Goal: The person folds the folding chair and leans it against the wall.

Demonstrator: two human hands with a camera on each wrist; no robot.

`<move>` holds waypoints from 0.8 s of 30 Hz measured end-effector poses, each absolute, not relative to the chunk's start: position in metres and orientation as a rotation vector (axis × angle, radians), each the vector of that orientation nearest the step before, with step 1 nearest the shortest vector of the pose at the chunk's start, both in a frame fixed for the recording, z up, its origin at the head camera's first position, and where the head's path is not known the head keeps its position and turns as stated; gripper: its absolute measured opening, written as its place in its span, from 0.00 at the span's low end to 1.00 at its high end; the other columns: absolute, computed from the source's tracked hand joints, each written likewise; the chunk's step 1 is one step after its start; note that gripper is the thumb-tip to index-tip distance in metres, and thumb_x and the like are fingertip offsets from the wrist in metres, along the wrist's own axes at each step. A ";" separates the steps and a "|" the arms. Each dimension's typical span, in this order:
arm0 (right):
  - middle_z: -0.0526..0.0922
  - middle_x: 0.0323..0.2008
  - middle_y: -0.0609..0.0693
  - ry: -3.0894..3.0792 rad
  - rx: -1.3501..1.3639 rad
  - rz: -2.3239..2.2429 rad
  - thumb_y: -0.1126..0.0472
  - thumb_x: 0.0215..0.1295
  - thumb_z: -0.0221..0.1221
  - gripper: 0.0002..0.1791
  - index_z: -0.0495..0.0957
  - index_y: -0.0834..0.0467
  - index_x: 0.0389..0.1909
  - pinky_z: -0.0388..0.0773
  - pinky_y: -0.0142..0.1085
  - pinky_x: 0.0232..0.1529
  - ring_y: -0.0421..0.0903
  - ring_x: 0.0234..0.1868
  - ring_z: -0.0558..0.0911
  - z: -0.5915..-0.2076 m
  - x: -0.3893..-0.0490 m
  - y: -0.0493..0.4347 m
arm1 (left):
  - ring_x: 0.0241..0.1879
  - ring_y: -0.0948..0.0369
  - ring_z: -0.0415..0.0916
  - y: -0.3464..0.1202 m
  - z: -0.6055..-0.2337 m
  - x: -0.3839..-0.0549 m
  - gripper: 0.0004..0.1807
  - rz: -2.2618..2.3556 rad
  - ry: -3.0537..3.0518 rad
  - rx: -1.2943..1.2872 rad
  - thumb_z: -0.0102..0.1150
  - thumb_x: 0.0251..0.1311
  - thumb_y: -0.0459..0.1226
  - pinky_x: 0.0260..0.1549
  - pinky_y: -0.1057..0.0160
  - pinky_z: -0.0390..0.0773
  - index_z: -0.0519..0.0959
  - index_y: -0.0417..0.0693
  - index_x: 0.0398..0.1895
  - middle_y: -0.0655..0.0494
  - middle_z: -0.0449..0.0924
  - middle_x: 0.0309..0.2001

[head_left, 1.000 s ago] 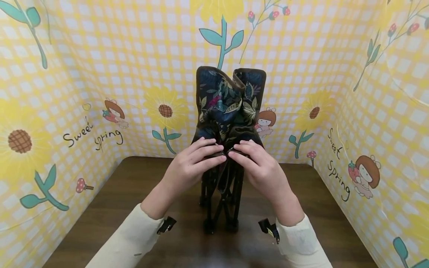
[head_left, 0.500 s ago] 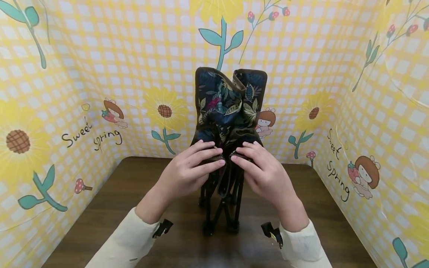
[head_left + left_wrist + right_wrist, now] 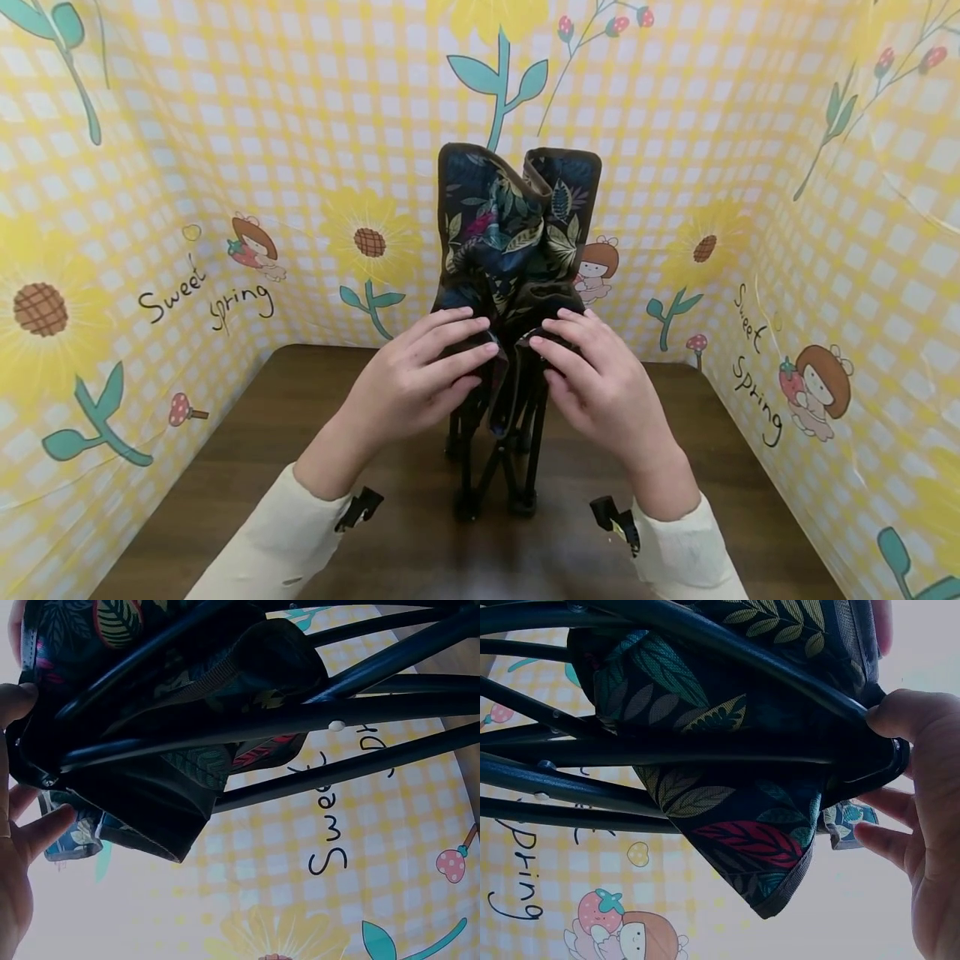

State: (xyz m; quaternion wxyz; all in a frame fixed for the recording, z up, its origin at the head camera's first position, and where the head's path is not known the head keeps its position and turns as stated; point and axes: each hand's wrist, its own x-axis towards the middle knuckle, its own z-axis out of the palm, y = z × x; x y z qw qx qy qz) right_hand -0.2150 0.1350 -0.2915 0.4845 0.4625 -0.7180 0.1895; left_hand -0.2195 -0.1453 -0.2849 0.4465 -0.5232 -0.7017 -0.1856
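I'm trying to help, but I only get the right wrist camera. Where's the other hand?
Observer: The left hand is on the left side of the folding chair.

Operator: Ooh, okay! And what are the chair's feet on? I can't see that far.

Observer: They stand on a brown table.

Operator: What colour are the person's sleeves? Mine doesn't show any.

Observer: Both look cream in the head view.
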 end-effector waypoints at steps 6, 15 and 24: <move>0.81 0.60 0.61 -1.782 1.076 0.476 0.61 0.69 0.61 0.21 0.80 0.59 0.62 0.65 0.53 0.74 0.62 0.63 0.79 -0.294 -0.215 0.141 | 0.65 0.43 0.74 -0.146 -0.287 -0.218 0.30 -0.520 -1.755 -1.257 0.77 0.53 0.33 0.66 0.50 0.74 0.82 0.46 0.62 0.42 0.79 0.63; 0.81 0.60 0.61 -1.807 0.983 0.525 0.59 0.67 0.64 0.24 0.79 0.60 0.63 0.67 0.50 0.73 0.62 0.63 0.78 -0.300 -0.212 0.146 | 0.64 0.42 0.74 -0.146 -0.290 -0.216 0.28 -0.609 -1.763 -1.169 0.75 0.57 0.36 0.69 0.53 0.71 0.81 0.44 0.62 0.44 0.78 0.64; 0.80 0.61 0.60 -1.841 0.868 0.619 0.57 0.66 0.66 0.26 0.78 0.59 0.64 0.68 0.40 0.70 0.59 0.63 0.79 -0.306 -0.210 0.151 | 0.63 0.41 0.75 -0.142 -0.295 -0.214 0.26 -0.741 -1.744 -1.044 0.72 0.63 0.41 0.70 0.54 0.69 0.81 0.42 0.62 0.41 0.79 0.62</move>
